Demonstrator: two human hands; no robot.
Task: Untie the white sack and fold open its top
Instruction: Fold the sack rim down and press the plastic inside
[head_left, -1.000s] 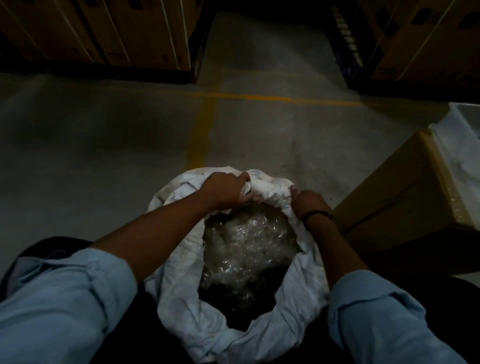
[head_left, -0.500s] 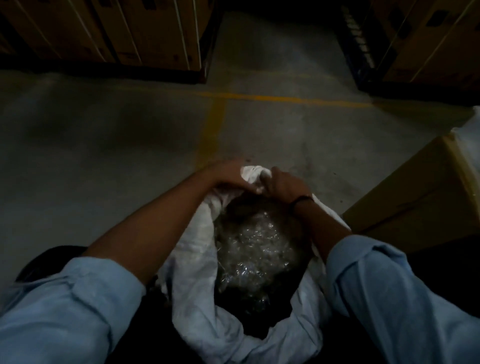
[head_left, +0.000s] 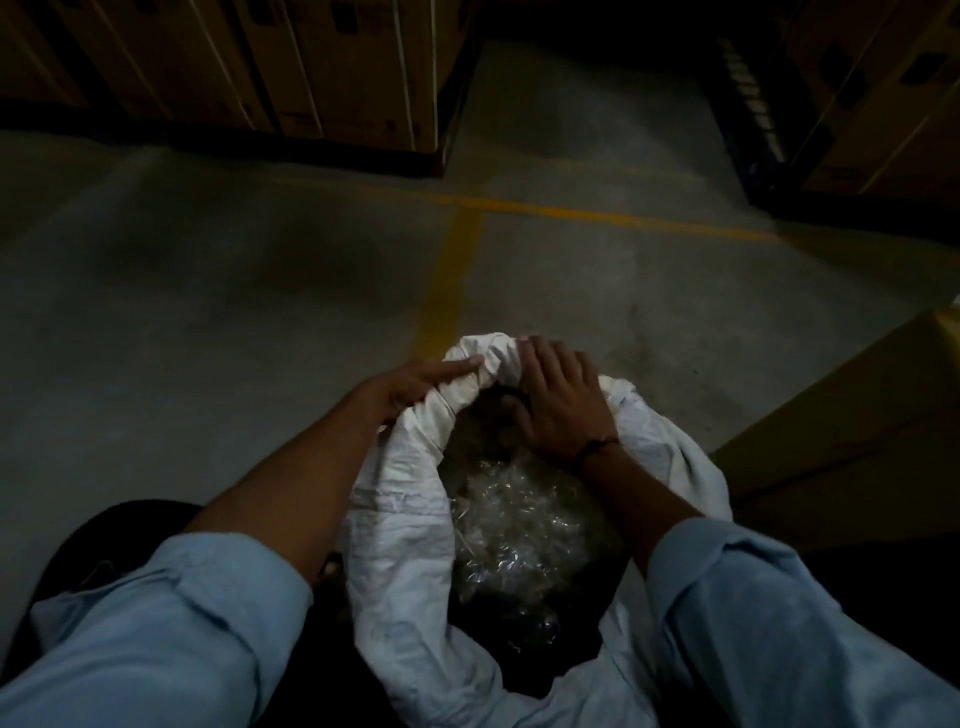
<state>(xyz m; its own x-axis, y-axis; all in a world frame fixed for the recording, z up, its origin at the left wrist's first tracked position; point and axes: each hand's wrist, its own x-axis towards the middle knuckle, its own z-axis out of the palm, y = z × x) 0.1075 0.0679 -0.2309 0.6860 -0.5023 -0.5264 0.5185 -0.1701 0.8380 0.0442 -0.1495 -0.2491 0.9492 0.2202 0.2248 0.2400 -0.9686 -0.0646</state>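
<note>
The white sack (head_left: 410, 525) stands open on the floor between my arms, its top edge rolled outward into a thick rim. Crinkled clear plastic (head_left: 524, 525) fills the inside. My left hand (head_left: 415, 384) lies along the outside of the far rim, fingers stretched toward the top fold. My right hand (head_left: 558, 400) presses on the far rim from the inner side, fingers spread over the fabric and a dark band at the wrist. Both hands touch the rolled edge at the far side of the sack's mouth.
A brown cardboard box (head_left: 852, 431) stands close on the right of the sack. Stacked cartons (head_left: 322, 67) line the far left and more cartons (head_left: 883, 93) the far right. Yellow floor lines (head_left: 452, 275) cross the concrete ahead.
Both hands have come together at the far rim, and the fabric there has been rolled further outward. My right hand now lies flat with spread fingers instead of gripping.
</note>
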